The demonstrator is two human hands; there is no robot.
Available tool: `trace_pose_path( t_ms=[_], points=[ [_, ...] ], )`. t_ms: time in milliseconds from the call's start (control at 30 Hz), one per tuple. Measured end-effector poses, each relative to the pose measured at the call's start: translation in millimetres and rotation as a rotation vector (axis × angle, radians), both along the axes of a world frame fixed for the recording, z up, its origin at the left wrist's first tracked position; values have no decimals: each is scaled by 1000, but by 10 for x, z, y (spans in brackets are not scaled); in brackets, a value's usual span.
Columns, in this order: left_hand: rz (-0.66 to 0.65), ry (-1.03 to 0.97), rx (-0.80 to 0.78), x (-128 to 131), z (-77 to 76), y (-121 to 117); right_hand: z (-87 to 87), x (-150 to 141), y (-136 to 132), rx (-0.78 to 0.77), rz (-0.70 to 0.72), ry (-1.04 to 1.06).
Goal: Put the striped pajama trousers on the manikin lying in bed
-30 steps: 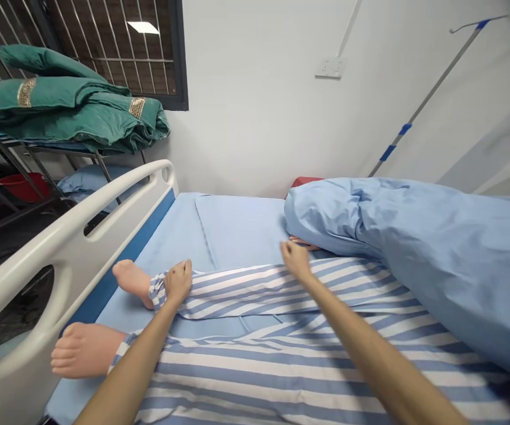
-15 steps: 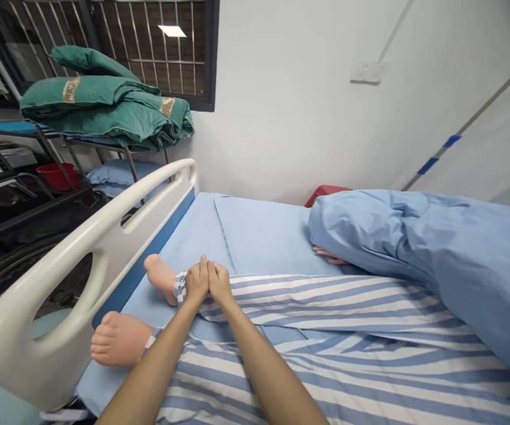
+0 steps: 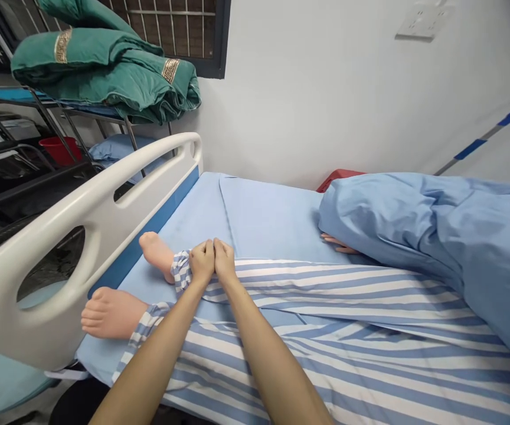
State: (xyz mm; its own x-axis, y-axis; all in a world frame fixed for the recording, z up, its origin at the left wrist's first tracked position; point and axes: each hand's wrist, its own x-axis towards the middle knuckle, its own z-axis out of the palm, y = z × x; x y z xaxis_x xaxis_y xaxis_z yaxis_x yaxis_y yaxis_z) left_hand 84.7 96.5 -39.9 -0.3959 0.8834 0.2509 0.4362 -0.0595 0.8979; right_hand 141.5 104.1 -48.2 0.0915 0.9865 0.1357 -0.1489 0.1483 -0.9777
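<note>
My left hand (image 3: 202,260) and my right hand (image 3: 224,260) sit side by side on the far lower leg of a manikin, just above the ankle. Both are closed, fingers curled down over the striped trouser leg (image 3: 290,283), and their inner edges touch. What lies under the fingertips is hidden. The manikin's far foot (image 3: 155,254) points up and left of my hands. Its near foot (image 3: 113,313) lies closer to me, below the cuff of the near trouser leg (image 3: 246,360). A blue quilt (image 3: 392,218) covers the upper body, with a manikin hand (image 3: 339,243) showing at its edge.
A cream footboard (image 3: 104,236) closes off the left end of the bed, whose sheet (image 3: 268,218) is light blue. Behind it stand a rack with folded green quilts (image 3: 104,71) and a red bucket (image 3: 60,150). A white wall (image 3: 303,88) runs along the far side.
The view has tilted down and shifted slightly left. My hands stay at the same lower leg, with their fingers curled in more tightly. The manikin and quilt look unmoved.
</note>
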Motion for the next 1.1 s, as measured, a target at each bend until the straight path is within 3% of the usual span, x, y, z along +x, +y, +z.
trace_pose_path(
  t_ms=[100,167,333,467,667,833,933,1100],
  points=[
    [-47,30,11,0,-40,-14,54,11,26,-52,-28,-31],
    [-56,46,18,0,-45,-17,112,50,45,-60,-58,-166],
    [-62,84,8,8,-89,-45,169,242,13,167,-13,-544],
    [-49,51,-3,29,-41,-28,75,325,-23,168,-15,-558],
    [-73,-271,13,266,125,94,47,378,24,115,9,-322],
    [-78,-68,17,417,-2,82,100,412,51,23,-71,-146],
    [-63,-9,2,410,-59,77,215,443,70,20,-103,-304],
    [-107,23,-7,405,-66,62,304,608,37,195,-40,-581]
  ],
)
